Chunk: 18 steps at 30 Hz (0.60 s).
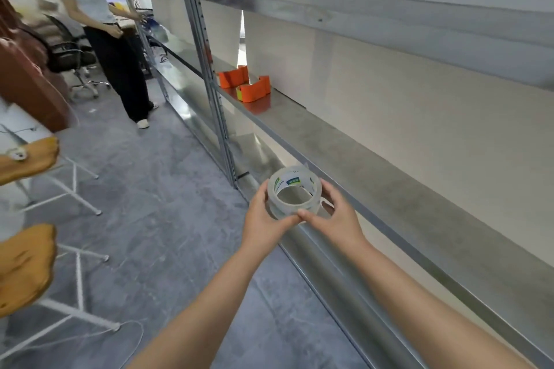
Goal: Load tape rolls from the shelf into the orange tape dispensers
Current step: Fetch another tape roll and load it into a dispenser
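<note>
Far left: two yellow-seated stools [28,263] on white frames, standing on grey floor. Background left: second person [99,24] beside the rack. Centre: metal shelf [374,177], carrying two orange tape dispensers [244,84] side by side near the upright, well apart from both hands. Lower centre: clear tape roll [294,195], transparent, white core with green-and-blue label, held in front of the shelf edge, core opening facing the camera. Left hand [263,219] half-closed around the roll's left side, thumb on the lower rim. Right hand [335,219] half-closed on the right side, thumb tip touching the left thumb under the roll.
</note>
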Each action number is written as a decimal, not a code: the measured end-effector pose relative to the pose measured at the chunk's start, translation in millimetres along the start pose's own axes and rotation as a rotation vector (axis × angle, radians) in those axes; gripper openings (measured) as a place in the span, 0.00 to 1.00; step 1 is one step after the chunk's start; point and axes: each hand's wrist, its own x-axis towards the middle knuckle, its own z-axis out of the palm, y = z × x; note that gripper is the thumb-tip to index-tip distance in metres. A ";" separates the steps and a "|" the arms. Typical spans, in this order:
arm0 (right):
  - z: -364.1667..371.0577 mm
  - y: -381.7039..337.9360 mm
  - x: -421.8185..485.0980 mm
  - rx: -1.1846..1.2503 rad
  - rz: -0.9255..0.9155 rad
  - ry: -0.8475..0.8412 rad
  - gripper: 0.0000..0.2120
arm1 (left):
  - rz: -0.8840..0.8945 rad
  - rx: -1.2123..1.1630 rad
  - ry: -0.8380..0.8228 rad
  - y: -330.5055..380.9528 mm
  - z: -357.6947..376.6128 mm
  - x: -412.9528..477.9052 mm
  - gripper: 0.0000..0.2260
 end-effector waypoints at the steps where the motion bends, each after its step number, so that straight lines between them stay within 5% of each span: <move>1: 5.8 -0.9 6.8 0.009 0.001 -0.005 0.30 | -0.001 0.003 0.000 -2.0 -6.1 7.9 0.30; 12: 50.0 17.0 111.5 0.033 -0.001 -0.114 0.32 | -0.022 -0.001 0.081 -27.2 -40.6 98.9 0.35; 18: 69.9 31.6 199.2 0.026 -0.021 -0.179 0.33 | -0.005 0.059 0.140 -34.8 -55.1 172.6 0.30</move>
